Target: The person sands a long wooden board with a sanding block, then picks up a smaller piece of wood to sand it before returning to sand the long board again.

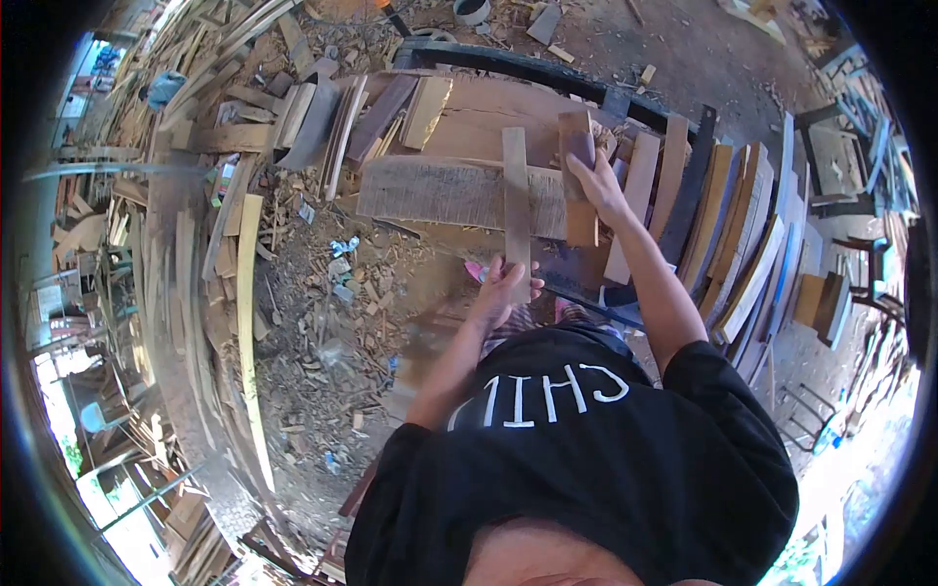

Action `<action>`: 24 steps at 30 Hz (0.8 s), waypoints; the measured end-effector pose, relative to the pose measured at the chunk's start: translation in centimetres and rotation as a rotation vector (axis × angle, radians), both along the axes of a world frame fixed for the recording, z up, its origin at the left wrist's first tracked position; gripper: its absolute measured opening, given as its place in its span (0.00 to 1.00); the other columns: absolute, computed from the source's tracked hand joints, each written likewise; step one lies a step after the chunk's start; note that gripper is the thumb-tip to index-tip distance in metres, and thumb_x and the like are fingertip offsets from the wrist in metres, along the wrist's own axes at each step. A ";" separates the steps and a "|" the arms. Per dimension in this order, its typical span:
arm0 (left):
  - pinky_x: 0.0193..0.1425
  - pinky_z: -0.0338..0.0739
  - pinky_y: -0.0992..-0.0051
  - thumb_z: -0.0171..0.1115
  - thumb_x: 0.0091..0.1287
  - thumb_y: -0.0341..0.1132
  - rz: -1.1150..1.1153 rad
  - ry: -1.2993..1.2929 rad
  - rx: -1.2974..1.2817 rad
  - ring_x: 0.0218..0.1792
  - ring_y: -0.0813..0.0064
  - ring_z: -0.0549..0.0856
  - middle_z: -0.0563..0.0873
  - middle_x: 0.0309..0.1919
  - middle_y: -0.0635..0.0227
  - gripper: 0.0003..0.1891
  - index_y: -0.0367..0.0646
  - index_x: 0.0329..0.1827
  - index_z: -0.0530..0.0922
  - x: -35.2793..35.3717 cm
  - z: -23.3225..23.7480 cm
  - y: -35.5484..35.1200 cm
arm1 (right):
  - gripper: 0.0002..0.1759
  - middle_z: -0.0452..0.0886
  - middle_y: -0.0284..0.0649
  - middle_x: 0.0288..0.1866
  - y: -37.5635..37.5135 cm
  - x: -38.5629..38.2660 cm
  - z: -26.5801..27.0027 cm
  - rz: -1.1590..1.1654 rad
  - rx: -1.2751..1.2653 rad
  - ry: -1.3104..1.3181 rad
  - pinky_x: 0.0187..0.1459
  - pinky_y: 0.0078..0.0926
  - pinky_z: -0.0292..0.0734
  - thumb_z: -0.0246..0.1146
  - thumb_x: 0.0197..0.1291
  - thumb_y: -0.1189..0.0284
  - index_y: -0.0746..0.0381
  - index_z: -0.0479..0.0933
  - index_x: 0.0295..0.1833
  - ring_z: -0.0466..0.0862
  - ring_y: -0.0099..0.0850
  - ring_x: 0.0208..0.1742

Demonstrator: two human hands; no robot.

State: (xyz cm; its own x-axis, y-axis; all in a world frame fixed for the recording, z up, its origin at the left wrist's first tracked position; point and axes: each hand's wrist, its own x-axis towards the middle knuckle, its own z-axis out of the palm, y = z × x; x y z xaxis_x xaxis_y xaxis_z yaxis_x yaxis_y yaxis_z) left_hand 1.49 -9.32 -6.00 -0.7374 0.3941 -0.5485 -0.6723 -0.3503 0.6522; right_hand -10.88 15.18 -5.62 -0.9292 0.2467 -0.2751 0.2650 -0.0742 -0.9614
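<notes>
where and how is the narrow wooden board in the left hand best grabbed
Grip the narrow wooden board probably by the far end, across both long edges, coming from beyond it: it points away from the body, no hand covers that end, and the left hand holds the near end.

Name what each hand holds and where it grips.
The left hand grips a narrow board by its near end; the right hand grips a shorter wooden piece around mid-length, from its right edge.
</notes>
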 end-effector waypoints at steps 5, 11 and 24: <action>0.45 0.85 0.64 0.60 0.76 0.44 -0.018 -0.056 0.053 0.41 0.67 0.87 0.85 0.48 0.59 0.14 0.45 0.55 0.74 -0.1 -2.9 1.6 | 0.20 0.82 0.63 0.40 -2.1 5.2 2.9 0.158 0.689 0.003 0.49 0.52 0.76 0.65 0.64 0.62 0.65 0.68 0.49 0.82 0.62 0.47; 0.47 0.84 0.65 0.56 0.75 0.57 -0.141 -0.217 0.095 0.40 0.68 0.87 0.86 0.40 0.61 0.24 0.43 0.53 0.76 -1.5 -3.7 2.1 | 0.19 0.81 0.53 0.41 -6.0 8.1 4.9 0.362 0.953 0.089 0.44 0.51 0.78 0.65 0.63 0.62 0.63 0.69 0.49 0.83 0.54 0.45; 0.22 0.77 0.73 0.47 0.76 0.65 0.134 -0.184 0.049 0.19 0.74 0.79 0.79 0.23 0.64 0.29 0.43 0.43 0.71 0.3 -3.5 5.5 | 0.26 0.81 0.50 0.46 -9.1 -6.5 -0.6 0.126 1.389 0.312 0.45 0.49 0.78 0.59 0.67 0.58 0.61 0.68 0.64 0.83 0.50 0.49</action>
